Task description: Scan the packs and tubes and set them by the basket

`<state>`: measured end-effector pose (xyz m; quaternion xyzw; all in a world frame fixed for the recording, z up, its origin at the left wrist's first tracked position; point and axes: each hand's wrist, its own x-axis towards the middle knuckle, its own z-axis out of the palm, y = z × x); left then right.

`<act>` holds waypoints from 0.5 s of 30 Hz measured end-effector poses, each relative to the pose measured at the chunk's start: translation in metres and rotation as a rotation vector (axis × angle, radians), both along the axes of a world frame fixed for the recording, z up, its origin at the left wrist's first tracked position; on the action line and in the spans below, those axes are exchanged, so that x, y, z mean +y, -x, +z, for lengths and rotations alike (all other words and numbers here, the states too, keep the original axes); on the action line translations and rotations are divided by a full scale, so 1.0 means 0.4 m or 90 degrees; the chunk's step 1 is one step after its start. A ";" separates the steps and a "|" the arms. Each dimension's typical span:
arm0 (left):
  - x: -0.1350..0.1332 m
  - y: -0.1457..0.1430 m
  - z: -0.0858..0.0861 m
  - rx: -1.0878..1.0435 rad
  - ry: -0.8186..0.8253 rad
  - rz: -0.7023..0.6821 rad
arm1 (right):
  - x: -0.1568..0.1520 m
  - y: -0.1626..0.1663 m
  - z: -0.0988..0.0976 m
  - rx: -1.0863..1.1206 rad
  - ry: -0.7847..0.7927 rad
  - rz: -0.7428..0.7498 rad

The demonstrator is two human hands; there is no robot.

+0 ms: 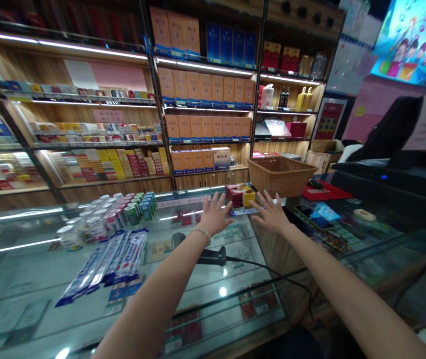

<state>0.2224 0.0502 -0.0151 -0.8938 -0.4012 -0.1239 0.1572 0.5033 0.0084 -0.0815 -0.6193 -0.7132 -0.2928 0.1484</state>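
My left hand [215, 215] is stretched out above the glass counter [213, 291], fingers spread and nothing in it. Across from it, my right hand [271, 213] is also open with its fingers apart. Between and just beyond them sit stacks of small red and yellow boxes [240, 195]. A thin blue-and-white packet [245, 212] lies in front of those stacks, between my two hands. Under my left forearm rests a black barcode scanner [213, 256], partly hidden, its cable running right. Several long blue-and-silver packets [113, 259] lie fanned out to the left.
Rows of small cans and packs [111, 214] stand at the left on the glass. A wicker basket [282, 174] is behind my right hand. Farther right are a red mat [327, 192] with a mouse, a tray [314, 217], and a tape roll [364, 215]. Stocked shelves line the back wall.
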 end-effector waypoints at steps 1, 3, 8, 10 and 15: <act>-0.002 0.009 0.008 -0.005 -0.005 0.004 | 0.000 0.012 0.012 0.003 -0.006 0.001; -0.008 0.032 0.027 -0.019 -0.022 0.006 | 0.000 0.047 0.040 0.013 -0.028 0.004; -0.028 0.112 0.078 -0.054 -0.073 0.022 | 0.004 0.183 0.107 0.022 -0.060 0.052; -0.036 0.153 0.094 -0.063 -0.086 0.042 | 0.008 0.240 0.125 0.030 -0.065 0.076; -0.056 0.267 0.119 -0.075 -0.100 0.085 | 0.013 0.354 0.155 0.044 -0.056 0.126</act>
